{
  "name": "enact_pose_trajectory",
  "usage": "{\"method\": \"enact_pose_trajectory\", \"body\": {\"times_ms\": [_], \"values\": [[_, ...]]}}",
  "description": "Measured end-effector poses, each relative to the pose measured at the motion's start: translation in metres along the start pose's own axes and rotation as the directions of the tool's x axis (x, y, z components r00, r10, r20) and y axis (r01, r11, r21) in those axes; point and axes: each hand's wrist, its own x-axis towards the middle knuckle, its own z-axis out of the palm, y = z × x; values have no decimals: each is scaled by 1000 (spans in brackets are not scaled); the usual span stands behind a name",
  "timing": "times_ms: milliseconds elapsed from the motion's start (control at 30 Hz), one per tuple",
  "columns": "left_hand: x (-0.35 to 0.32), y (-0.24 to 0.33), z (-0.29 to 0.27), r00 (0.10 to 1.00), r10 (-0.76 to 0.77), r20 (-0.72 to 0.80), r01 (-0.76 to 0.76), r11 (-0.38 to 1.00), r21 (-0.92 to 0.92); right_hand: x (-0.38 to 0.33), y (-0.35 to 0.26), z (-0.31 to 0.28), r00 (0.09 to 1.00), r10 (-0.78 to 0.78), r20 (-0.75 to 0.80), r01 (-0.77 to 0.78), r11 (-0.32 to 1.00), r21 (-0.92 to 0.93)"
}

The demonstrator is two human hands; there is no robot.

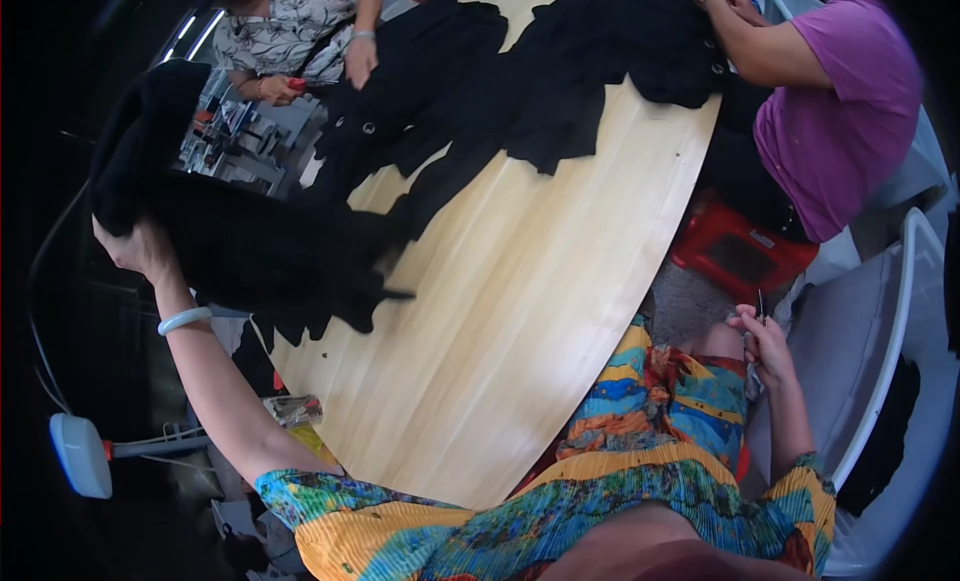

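My left hand (135, 249), with a pale bangle on its wrist, is raised at the far left. It grips a black cloth garment (260, 236), part of which stands up above the hand while the rest trails over the table's left edge. My right hand (765, 346) is low on the right beside my lap, away from the table. Its fingers are closed round a small, thin, dark pointed tool (761, 303); most of the tool is hidden in the hand, so its kind does not show.
More black garments (570, 71) are heaped across the far part of the wooden table (480, 341). A person in a patterned shirt (290, 31) at the far left holds a red-handled tool (297, 84). Another in purple (850, 101) sits right, near a red stool (745, 246) and white bin (900, 311).
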Motion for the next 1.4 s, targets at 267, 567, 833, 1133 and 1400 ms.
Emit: {"method": "enact_pose_trajectory", "body": {"times_ms": [267, 567, 833, 1133, 1400], "values": [[-43, -36, 16, 946, 186, 266, -230, 962, 145, 14, 17, -2, 998, 48, 48, -47, 999, -27], [-48, 66, 207, 922, 165, 349, -305, 866, 396, 14, 24, -13, 995, 94, -11, -94, 995, -19], [-287, 119, 223, 452, 378, 808, -259, 922, -287, -8, 56, 4, 973, 229, -2, -228, 971, -73], [-322, 232, 150, 289, 727, 624, -188, 682, -707, -46, 31, -24, 982, -121, 144, 152, 962, -226], [-357, 431, 31, 175, 967, 183, 64, 174, -983, -197, -11, -72, 750, -601, -275, 527, 795, -301]]}}
